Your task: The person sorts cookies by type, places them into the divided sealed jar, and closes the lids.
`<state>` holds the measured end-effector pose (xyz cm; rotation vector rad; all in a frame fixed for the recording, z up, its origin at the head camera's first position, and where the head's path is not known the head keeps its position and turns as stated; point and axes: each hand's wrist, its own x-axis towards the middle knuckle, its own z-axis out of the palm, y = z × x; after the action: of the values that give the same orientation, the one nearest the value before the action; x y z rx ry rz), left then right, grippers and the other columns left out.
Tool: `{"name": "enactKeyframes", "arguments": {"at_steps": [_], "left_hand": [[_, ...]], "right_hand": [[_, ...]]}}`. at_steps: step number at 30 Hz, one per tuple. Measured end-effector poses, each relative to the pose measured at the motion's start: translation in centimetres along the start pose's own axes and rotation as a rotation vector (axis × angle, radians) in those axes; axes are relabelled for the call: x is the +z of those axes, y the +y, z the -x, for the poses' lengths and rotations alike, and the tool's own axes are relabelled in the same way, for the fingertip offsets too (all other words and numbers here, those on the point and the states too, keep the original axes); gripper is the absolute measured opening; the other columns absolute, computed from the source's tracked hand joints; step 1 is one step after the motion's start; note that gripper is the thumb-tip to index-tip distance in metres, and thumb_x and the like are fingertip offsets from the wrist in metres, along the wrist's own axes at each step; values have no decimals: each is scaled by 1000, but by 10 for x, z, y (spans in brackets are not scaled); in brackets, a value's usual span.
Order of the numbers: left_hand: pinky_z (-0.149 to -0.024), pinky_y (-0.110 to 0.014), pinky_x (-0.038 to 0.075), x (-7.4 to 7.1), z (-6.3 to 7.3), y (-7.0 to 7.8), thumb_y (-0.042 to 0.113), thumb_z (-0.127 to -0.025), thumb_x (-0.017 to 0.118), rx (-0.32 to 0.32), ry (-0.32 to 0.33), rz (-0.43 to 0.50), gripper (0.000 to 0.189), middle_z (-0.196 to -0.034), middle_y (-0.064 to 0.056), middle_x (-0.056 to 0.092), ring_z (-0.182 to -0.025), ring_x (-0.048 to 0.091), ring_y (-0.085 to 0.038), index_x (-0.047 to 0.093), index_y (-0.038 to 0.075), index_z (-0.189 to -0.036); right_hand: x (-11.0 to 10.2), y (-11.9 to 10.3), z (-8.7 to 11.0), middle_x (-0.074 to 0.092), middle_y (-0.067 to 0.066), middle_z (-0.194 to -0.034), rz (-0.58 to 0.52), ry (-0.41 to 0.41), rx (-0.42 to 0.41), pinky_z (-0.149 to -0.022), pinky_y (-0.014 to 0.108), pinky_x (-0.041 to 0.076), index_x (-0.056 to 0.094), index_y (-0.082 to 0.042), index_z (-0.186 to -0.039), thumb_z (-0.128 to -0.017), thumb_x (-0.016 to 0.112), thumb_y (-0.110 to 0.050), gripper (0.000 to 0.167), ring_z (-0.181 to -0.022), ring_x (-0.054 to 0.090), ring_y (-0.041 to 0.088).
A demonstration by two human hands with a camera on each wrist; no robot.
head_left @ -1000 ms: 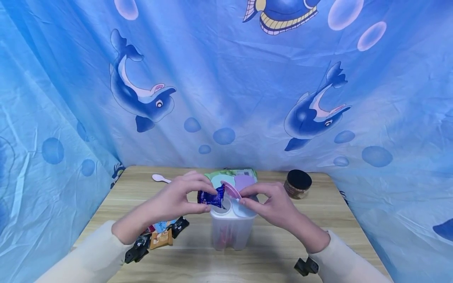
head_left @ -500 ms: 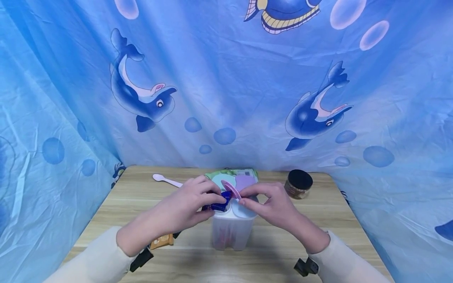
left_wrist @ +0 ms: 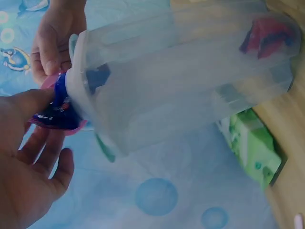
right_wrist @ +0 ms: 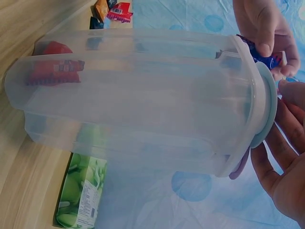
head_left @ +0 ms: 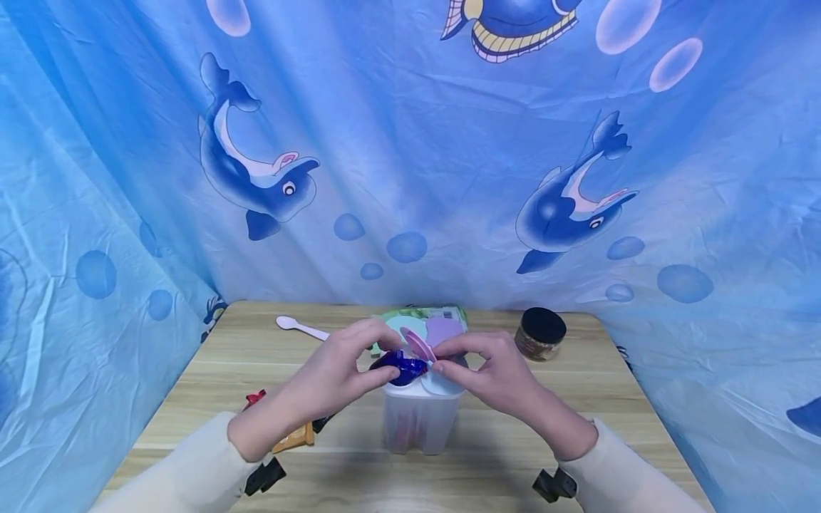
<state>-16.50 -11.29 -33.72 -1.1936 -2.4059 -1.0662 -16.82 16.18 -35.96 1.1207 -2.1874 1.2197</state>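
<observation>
My left hand [head_left: 343, 363] pinches a shiny dark blue wrapped snack packet [head_left: 409, 369] between thumb and fingers. The packet sits at the mouth of a tall translucent storage container [head_left: 423, 424] with several separate openings. In the left wrist view, part of the packet [left_wrist: 59, 112] bulges outside the rim and a dark blue patch shows just inside the wall. My right hand [head_left: 494, 370] holds up the round pink lid [head_left: 418, 345] of that opening. Pale blue, mint [head_left: 403, 328] and purple [head_left: 444, 329] lids cap the other openings. A red packet [right_wrist: 55, 67] lies at the container's bottom.
Behind the container stands a green package [right_wrist: 81, 191]. A black-lidded jar [head_left: 541, 333] is at the back right, a white spoon [head_left: 301, 328] at the back left. Several wrapped snacks, including an orange one [head_left: 295, 438], lie partly hidden under my left forearm.
My left hand has carried the blue packet right and down, from beside the container onto its opening. The right hand stays put, still holding the pink lid raised.
</observation>
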Motion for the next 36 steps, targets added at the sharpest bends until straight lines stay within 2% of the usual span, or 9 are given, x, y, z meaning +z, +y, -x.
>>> {"name": "enactKeyframes", "arguments": {"at_steps": [2,4,8,11,16,21,24,30,36], "left_hand": [[-86,-31,57,2,1,-2,15,-89,82,-33,10,41,25,-108,11,69,-101,64,-5,67,20,-109],[-86,-33,58,3,2,-6,16,-89,82,-37,25,70,23,-107,12,71,-101,66,-6,69,21,-107],[-87,-33,58,4,4,-11,13,-91,79,26,22,93,18,-111,11,71,-104,67,-8,74,21,-106],[-84,-28,57,3,4,-13,10,-93,77,69,-15,81,18,-113,10,67,-102,65,-8,77,20,-108],[-76,-22,54,3,2,-13,10,-93,76,131,-65,23,21,-114,8,67,-100,63,-7,79,17,-112],[-80,-23,55,3,-2,-14,12,-90,80,215,-43,-83,20,-110,8,73,-101,64,-7,80,16,-109],[-84,-25,55,2,-5,-14,13,-89,81,261,-55,-164,19,-108,8,74,-102,64,-8,80,17,-107],[-88,-31,55,-3,-8,-12,16,-94,75,318,-147,-250,17,-111,6,74,-104,64,-12,78,16,-111],[-97,-35,53,-17,-10,-8,9,-99,66,260,-303,-243,27,-121,7,71,-114,62,-12,73,16,-124]], "right_hand": [[0,0,0,79,-6,-93,2,1,2,-69,29,58,80,-18,-101,-88,82,-12,14,-81,72,6],[0,1,0,79,-6,-93,1,2,5,-70,29,58,80,-18,-101,-88,82,-12,14,-82,72,7],[0,2,1,79,-5,-93,-4,0,8,-70,28,58,80,-17,-101,-88,82,-12,15,-81,72,7],[0,2,0,78,-6,-92,-8,-1,10,-69,28,58,80,-17,-101,-88,82,-12,14,-80,71,6],[0,2,0,78,-6,-92,-15,-1,8,-68,28,58,80,-17,-100,-88,82,-11,14,-80,71,6],[0,1,0,78,-6,-92,-12,-2,6,-68,28,58,80,-17,-100,-88,82,-11,14,-80,71,6],[-1,1,-1,78,-6,-92,-7,-1,4,-68,28,58,80,-17,-100,-87,82,-11,14,-80,71,6],[-1,0,-1,79,-5,-92,1,-6,0,-69,28,58,81,-17,-99,-88,82,-12,13,-81,72,7],[-2,-1,-1,79,-4,-93,10,-8,-1,-70,28,59,81,-16,-100,-87,83,-12,13,-83,73,7]]}}
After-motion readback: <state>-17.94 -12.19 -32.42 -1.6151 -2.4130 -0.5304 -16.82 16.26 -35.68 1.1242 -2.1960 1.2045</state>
